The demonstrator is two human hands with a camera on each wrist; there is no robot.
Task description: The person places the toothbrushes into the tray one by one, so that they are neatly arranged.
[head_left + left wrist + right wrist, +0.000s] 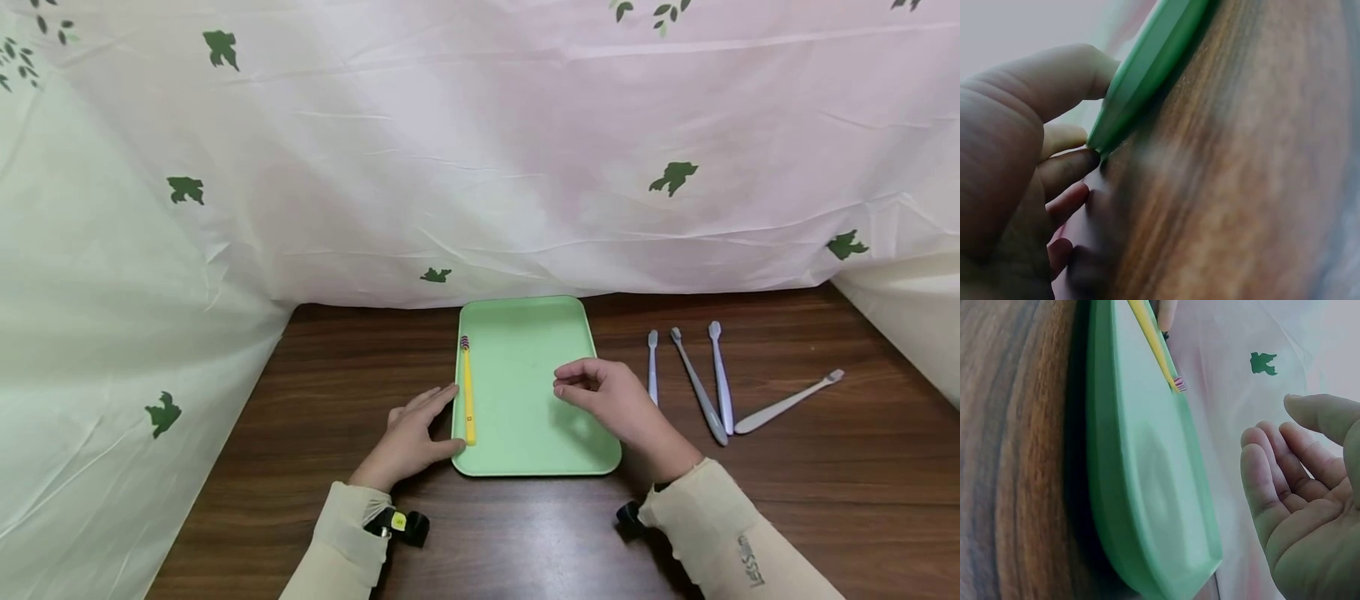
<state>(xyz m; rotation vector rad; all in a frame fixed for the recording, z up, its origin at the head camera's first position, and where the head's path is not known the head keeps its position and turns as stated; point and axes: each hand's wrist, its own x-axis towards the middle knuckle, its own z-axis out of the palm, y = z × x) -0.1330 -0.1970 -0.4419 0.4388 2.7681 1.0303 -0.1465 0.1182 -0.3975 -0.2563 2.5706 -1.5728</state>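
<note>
A yellow toothbrush (469, 396) with a dark patterned head lies lengthwise along the left side of a light green tray (517, 329). My left hand (408, 437) rests against the tray's left edge, its thumb and a fingertip touching the rim beside the toothbrush. In the left wrist view, the thumb and fingers of that hand meet the green rim. Above the right part of the tray hovers my right hand (611, 396), fingers loosely bent and the thumb apart from them. Nothing lies in its palm in the right wrist view.
Right of the tray, several greyish toothbrushes lie on the dark wooden table (360, 350): one thin brush (652, 358), partly behind my right hand, a grey one (697, 383), a bluish one (722, 379) and a slanted one (787, 404). A patterned white cloth (510, 192) hangs behind.
</note>
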